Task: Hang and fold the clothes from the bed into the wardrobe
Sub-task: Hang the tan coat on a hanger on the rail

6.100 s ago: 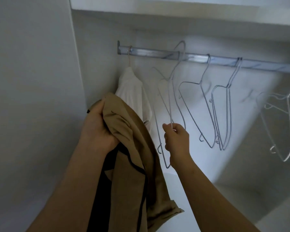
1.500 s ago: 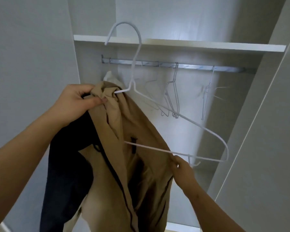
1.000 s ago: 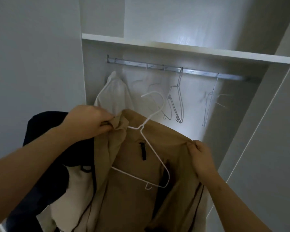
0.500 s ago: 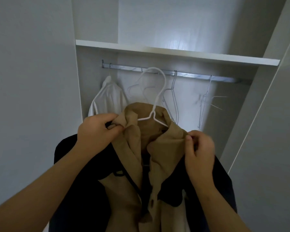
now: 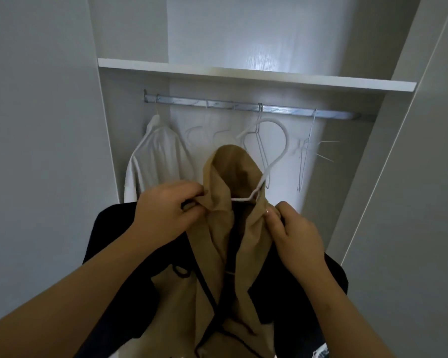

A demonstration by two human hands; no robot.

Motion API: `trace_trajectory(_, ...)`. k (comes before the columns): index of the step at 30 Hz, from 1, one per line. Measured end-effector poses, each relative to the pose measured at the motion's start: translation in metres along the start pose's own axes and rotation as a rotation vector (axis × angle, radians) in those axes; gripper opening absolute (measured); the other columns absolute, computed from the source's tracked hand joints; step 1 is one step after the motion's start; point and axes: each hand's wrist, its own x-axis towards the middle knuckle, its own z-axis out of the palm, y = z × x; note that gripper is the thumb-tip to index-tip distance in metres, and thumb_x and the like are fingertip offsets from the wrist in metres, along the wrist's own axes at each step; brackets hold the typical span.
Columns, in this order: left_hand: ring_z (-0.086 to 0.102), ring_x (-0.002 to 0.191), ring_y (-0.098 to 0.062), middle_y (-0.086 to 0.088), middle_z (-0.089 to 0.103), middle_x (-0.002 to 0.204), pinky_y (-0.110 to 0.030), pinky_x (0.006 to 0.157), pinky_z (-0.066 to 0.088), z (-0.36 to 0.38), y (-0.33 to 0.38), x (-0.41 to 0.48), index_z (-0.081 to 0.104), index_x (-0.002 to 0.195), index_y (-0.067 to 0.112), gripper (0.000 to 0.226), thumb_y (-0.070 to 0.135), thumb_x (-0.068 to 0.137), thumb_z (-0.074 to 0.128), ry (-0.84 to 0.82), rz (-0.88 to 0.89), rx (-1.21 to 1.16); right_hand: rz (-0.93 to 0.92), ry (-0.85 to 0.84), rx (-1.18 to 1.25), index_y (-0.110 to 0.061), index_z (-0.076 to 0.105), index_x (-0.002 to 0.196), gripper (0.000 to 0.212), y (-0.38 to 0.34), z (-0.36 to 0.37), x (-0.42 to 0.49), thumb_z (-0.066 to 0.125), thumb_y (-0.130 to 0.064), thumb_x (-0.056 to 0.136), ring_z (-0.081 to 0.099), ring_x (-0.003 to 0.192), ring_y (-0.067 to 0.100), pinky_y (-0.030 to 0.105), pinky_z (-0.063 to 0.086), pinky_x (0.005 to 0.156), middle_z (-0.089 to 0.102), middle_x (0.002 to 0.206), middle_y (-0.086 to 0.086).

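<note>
A tan hooded jacket with dark sleeves point(image 5: 228, 228) hangs in front of me on a white wire hanger point(image 5: 274, 161), whose hook sticks up behind the hood. My left hand point(image 5: 171, 210) pinches the jacket's left collar edge. My right hand point(image 5: 292, 233) pinches the right collar edge. Behind them runs the wardrobe's metal rail point(image 5: 243, 107), under a white shelf point(image 5: 243, 73).
A white garment point(image 5: 155, 161) hangs at the rail's left end. Several bare wire hangers point(image 5: 305, 156) hang along the rail's middle and right. The wardrobe's side walls stand close on both sides, with a door panel point(image 5: 411, 202) at right.
The hood now stands up higher over the hanger's neck. The hanger's hook has tilted to the right. Both hands still pinch the collar edges, slightly lower.
</note>
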Motion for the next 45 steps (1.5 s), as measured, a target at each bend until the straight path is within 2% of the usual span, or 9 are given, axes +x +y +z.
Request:
trace_trajectory(7,0.061,0.069,-0.035,-0.017,0.067,0.079,-0.04,0.06,0.048,-0.014,-0.008,0.003,0.073,0.082,0.002,0.033,0.018,0.084,0.044,0.103,-0.063,0.29,0.209,0.05,0.096,-0.021,0.05,0.069,0.035,0.013,0.012,0.009,0.041,-0.044,0.094,0.047,0.059,0.007,0.023,0.031,0.053,0.05,0.063,-0.008)
trace_trajectory(11,0.055,0.068,-0.019,-0.009,0.062,0.076,-0.025,0.063,0.038,-0.01,0.008,-0.008,0.067,0.085,0.005,0.026,0.02,0.09,0.046,0.158,-0.278,-0.003,0.328,0.074,0.077,-0.013,0.054,0.072,0.039,0.014,0.024,0.009,0.04,-0.042,0.096,0.048,0.06,0.011,0.025,0.034,0.056,0.051,0.063,-0.003)
trace_trajectory(16,0.047,0.102,0.006,0.006,0.058,0.118,-0.001,0.085,0.032,0.034,0.033,-0.045,0.057,0.122,0.021,0.029,0.031,0.096,0.046,-0.569,0.001,-0.263,0.239,0.056,0.114,-0.022,0.05,0.066,0.031,0.006,0.018,0.011,0.046,-0.035,0.094,0.047,0.059,0.009,0.023,0.035,0.055,0.051,0.062,-0.006)
trace_trajectory(21,0.051,0.101,-0.016,-0.013,0.057,0.11,-0.028,0.086,0.044,0.013,0.008,-0.017,0.053,0.115,0.015,0.035,0.034,0.086,0.051,0.322,0.0,0.014,0.215,0.094,0.241,-0.006,0.063,0.073,0.034,0.008,0.0,0.016,0.051,-0.034,0.089,0.056,0.065,0.023,0.033,0.045,0.062,0.061,0.067,0.006)
trace_trajectory(25,0.062,0.095,-0.028,-0.012,0.062,0.106,-0.032,0.074,0.047,0.014,-0.009,0.009,0.057,0.113,0.007,0.044,0.044,0.09,0.049,-0.192,-0.041,0.26,0.184,0.081,0.316,-0.008,0.061,0.065,0.03,0.007,-0.008,0.014,0.056,-0.027,0.087,0.054,0.062,0.021,0.037,0.047,0.065,0.061,0.063,0.008)
trace_trajectory(30,0.051,0.036,-0.015,0.001,0.055,0.048,-0.013,0.037,0.028,0.031,0.004,-0.001,0.061,0.073,0.008,0.032,0.038,0.08,0.053,0.042,0.014,0.207,0.199,0.092,0.393,-0.032,0.057,0.083,0.007,0.008,-0.009,0.006,0.057,-0.03,0.089,0.06,0.09,0.021,0.054,0.042,0.095,0.065,0.088,-0.002)
trace_trajectory(35,0.064,0.07,-0.03,-0.008,0.068,0.078,-0.024,0.055,0.03,0.037,0.006,0.005,0.063,0.103,0.013,0.029,0.036,0.085,0.064,0.121,-0.29,0.09,0.145,0.112,0.542,-0.034,0.05,0.086,0.016,-0.002,-0.011,-0.004,0.052,-0.048,0.08,0.055,0.082,-0.006,0.011,0.044,0.071,0.057,0.09,-0.011)
trace_trajectory(40,0.063,0.081,-0.028,-0.006,0.066,0.086,-0.026,0.059,0.033,0.038,-0.007,0.007,0.058,0.109,0.021,0.034,0.046,0.087,0.055,0.178,-0.397,0.113,0.23,-0.232,0.107,-0.014,0.049,0.069,0.02,0.006,-0.016,0.002,0.06,-0.018,0.085,0.045,0.053,0.006,0.009,0.036,0.045,0.049,0.063,-0.002)
trace_trajectory(45,0.062,0.075,-0.026,-0.005,0.064,0.079,-0.026,0.053,0.032,0.041,-0.004,0.002,0.057,0.105,0.019,0.031,0.045,0.087,0.055,0.176,-0.405,0.132,0.406,-0.274,0.677,-0.006,0.062,0.084,0.008,-0.024,-0.022,0.017,0.055,-0.009,0.088,0.062,0.048,0.016,0.03,0.054,0.045,0.061,0.058,0.004)
